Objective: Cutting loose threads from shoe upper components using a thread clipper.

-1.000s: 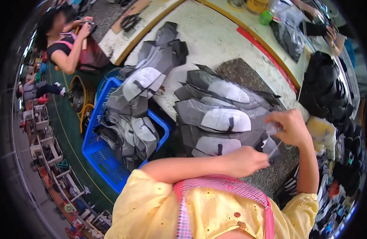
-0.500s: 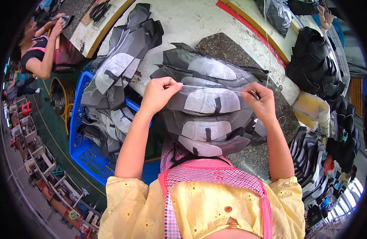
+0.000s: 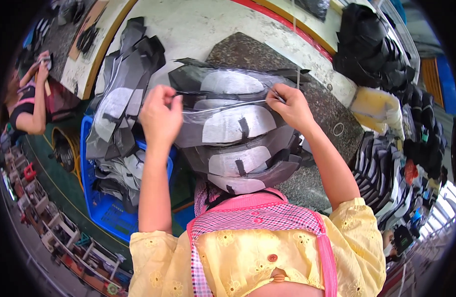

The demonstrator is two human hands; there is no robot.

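Before me lies a stack of dark grey, curved shoe-upper-like pieces (image 3: 188, 133), each with a pale white panel and a short black tab. My left hand (image 3: 161, 115) is closed in a pinch over the stack's left side. At the right side my right hand (image 3: 289, 105) is closed too, with a small dark metallic tool partly showing between its fingers. A pale thread (image 3: 228, 106) runs across the upper pieces between both hands. What lies inside the left fingers is mostly hidden.
A blue plastic basket (image 3: 96, 205) at the left holds similar pieces, with another pile (image 3: 116, 99) above it. A dark speckled board (image 3: 332, 116) lies under the stack. Black pieces (image 3: 366, 44) and a yellowish block (image 3: 374, 106) lie at right. A co-worker (image 3: 32, 99) is far left.
The view has shifted, so the scene sits further left and higher. My left hand has turned, its back now showing. My right hand has come in over the stack's right edge.
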